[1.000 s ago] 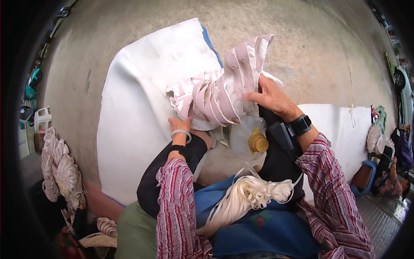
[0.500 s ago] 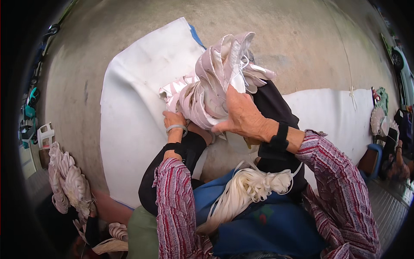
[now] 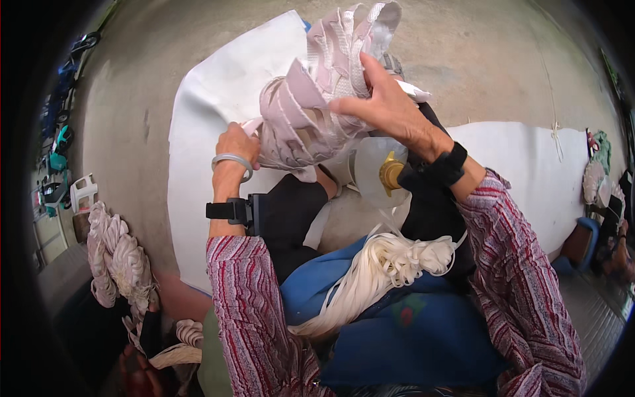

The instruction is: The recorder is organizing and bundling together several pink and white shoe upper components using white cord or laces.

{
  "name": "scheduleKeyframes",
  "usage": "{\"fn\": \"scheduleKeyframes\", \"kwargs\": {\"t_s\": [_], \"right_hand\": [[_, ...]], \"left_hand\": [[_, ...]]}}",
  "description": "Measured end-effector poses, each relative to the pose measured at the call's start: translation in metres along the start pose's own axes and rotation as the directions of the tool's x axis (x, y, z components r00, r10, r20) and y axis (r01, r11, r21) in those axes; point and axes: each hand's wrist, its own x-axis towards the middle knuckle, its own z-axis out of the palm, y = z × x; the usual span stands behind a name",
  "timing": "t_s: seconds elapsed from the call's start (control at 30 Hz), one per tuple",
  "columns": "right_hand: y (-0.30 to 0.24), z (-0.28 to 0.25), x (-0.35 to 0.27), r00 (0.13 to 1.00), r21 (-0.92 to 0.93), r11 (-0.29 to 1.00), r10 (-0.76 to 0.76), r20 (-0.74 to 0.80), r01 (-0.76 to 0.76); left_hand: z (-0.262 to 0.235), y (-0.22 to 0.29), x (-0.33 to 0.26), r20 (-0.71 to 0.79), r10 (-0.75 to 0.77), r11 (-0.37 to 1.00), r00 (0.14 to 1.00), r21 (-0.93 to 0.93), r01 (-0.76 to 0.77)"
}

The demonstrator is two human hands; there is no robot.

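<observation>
A bundle of pale pink and white shoe uppers (image 3: 297,109), nested in overlapping layers, is held up in front of me above my knees. My left hand (image 3: 237,147) has its fingers closed on the lower left end of the bundle. On the right side of the bundle, my right hand (image 3: 390,109) grips it with thumb and fingers spread wide around the layers; the part behind those fingers is hidden. A hank of cream flat laces (image 3: 370,278) lies across my lap on blue cloth (image 3: 410,351).
Between my knees is a translucent white container with a gold-coloured fitting (image 3: 391,173). White sheets (image 3: 205,145) cover part of the concrete floor. More bundles of uppers (image 3: 122,255) are at the left. A white plastic stool (image 3: 83,193) stands beyond. Other people sit at both sides.
The bundle has risen and turned, its upper end moving farther away. My left hand has shifted left and up, my right hand up. The translucent container has come into sight beneath.
</observation>
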Motion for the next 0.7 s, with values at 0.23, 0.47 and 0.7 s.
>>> {"fn": "scheduleKeyframes", "kwargs": {"t_s": [0.23,0.47,0.7], "right_hand": [[0.040,0.048,-0.007,0.975,-0.239,0.959,0.105,-0.196,-0.151],[0.038,0.058,0.011,0.962,-0.302,0.916,0.229,-0.146,-0.263],[0.063,0.042,0.012,0.969,-0.331,0.915,0.182,-0.169,-0.230]], "left_hand": [[0.046,-0.002,0.020,0.130,0.097,0.938,0.987,0.320,-0.134],[0.072,-0.054,0.072,0.178,-0.020,0.999,0.984,0.040,0.013],[0.111,-0.064,0.050,0.402,-0.278,0.955,0.873,0.209,0.208]]}}
